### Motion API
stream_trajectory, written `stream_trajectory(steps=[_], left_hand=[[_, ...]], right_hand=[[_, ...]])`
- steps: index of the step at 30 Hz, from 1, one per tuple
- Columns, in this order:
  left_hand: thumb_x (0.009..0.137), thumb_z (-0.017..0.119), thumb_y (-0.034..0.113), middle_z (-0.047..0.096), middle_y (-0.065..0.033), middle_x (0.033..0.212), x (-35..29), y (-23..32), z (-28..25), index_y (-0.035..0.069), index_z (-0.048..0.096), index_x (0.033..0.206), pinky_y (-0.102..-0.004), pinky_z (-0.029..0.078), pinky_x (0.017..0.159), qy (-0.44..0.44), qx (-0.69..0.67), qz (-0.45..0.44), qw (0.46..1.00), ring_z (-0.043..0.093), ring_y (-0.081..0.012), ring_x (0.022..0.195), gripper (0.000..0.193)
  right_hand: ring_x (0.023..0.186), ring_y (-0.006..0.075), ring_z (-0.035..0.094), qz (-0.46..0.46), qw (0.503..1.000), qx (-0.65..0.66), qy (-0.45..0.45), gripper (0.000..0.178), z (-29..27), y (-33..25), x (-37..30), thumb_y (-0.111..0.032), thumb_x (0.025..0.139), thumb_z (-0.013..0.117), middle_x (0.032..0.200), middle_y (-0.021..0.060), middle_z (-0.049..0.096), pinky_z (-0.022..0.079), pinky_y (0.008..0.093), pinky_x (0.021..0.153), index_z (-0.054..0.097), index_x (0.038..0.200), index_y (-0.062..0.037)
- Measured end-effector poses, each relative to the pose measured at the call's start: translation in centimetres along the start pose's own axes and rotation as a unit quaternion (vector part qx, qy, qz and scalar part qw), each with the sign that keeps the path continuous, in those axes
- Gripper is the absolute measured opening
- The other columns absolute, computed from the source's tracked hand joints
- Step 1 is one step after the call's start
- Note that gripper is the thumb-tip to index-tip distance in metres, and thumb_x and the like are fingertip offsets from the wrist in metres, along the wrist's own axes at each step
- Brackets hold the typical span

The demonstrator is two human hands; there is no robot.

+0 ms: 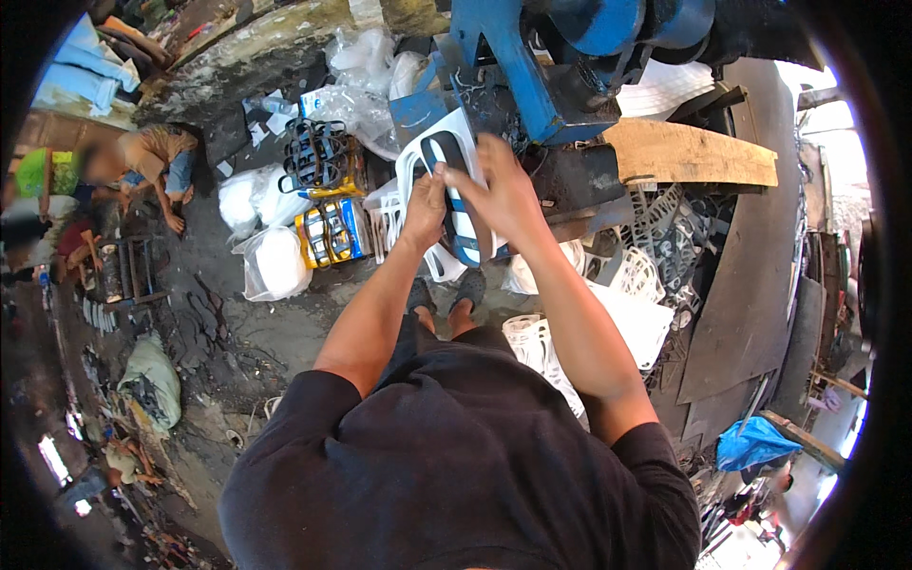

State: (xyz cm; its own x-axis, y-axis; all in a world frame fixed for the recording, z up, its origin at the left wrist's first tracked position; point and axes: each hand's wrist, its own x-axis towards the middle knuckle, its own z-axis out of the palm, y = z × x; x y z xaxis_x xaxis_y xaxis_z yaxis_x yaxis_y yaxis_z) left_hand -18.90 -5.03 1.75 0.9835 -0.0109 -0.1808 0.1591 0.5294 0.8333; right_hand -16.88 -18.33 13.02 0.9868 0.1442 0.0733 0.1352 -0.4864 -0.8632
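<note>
A long sole-shaped cutting die [464,236], with a dark rim, crossbars and blue at its lower end, is between my hands. White sheet with cut-out openings [407,163] shows behind it and through its gaps. My left hand [427,209] grips its left edge, thumb on top. Across the right side lies my right hand [502,190], its thumb over the die and its fingers bent around the far edge; the fingertips are partly hidden. Just beyond, a blue press machine [518,71] stands over a dark work surface [575,176].
Metal dies [318,157] rest on yellow and blue packs [350,231] at left, beside white bagged bundles [277,261]. Cut white sheet scraps [632,275] pile at right, near a wooden board [693,152] and large dark sheets [741,285]. Another person [157,157] crouches at far left.
</note>
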Motion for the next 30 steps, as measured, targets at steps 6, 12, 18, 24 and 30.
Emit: stream_trajectory(steps=[6,12,18,24,30], left_hand=[[0.103,0.045,0.042,0.056,-0.0109,0.132,-0.3,2.8,-0.2,0.005,0.046,0.137,-0.0366,0.044,0.100,-0.040,-0.252,-0.139,0.957,0.055,-0.0199,0.120,0.051],[0.100,0.057,0.023,0.069,-0.0017,0.090,1.1,1.4,-0.9,0.006,0.063,0.107,-0.0265,0.056,0.066,0.000,-0.153,-0.118,0.981,0.066,-0.0114,0.074,0.019],[0.101,0.056,0.025,0.069,-0.0026,0.093,1.5,0.3,-0.9,0.003,0.062,0.110,-0.0283,0.055,0.070,-0.020,-0.117,-0.122,0.985,0.065,-0.0115,0.078,0.024],[0.099,0.059,0.022,0.069,-0.0023,0.095,1.9,0.1,-1.0,0.003,0.062,0.111,-0.0279,0.054,0.071,-0.064,-0.100,-0.132,0.984,0.065,-0.0108,0.080,0.022],[0.095,0.065,0.014,0.069,-0.0018,0.094,2.1,0.4,-1.9,0.004,0.064,0.109,-0.0272,0.055,0.072,-0.094,-0.080,-0.117,0.985,0.066,-0.0110,0.080,0.018]], right_hand=[[0.101,0.0364,0.066,0.041,0.983,-0.137,-0.115,0.049,0.6,1.9,4.6,-0.036,0.086,0.067,0.106,0.0235,0.068,0.050,0.0415,0.087,0.061,0.119,-0.0005],[0.096,0.0369,0.067,0.084,0.992,-0.037,-0.088,0.043,1.0,3.1,3.5,-0.033,0.090,0.063,0.103,0.0239,0.068,0.050,0.0411,0.084,0.060,0.120,-0.0025],[0.094,0.0334,0.068,0.093,0.992,-0.045,-0.074,0.041,0.4,2.0,2.2,-0.030,0.092,0.062,0.103,0.0239,0.068,0.051,0.0391,0.082,0.059,0.121,-0.0014],[0.098,0.0325,0.067,0.098,0.995,-0.021,-0.030,0.043,0.2,4.3,2.3,-0.029,0.093,0.062,0.107,0.0246,0.067,0.050,0.0382,0.084,0.057,0.124,0.0010],[0.103,0.0323,0.065,0.121,0.991,-0.022,-0.053,0.044,-0.3,4.6,2.9,-0.029,0.093,0.062,0.111,0.0250,0.066,0.049,0.0370,0.088,0.058,0.124,0.0016]])
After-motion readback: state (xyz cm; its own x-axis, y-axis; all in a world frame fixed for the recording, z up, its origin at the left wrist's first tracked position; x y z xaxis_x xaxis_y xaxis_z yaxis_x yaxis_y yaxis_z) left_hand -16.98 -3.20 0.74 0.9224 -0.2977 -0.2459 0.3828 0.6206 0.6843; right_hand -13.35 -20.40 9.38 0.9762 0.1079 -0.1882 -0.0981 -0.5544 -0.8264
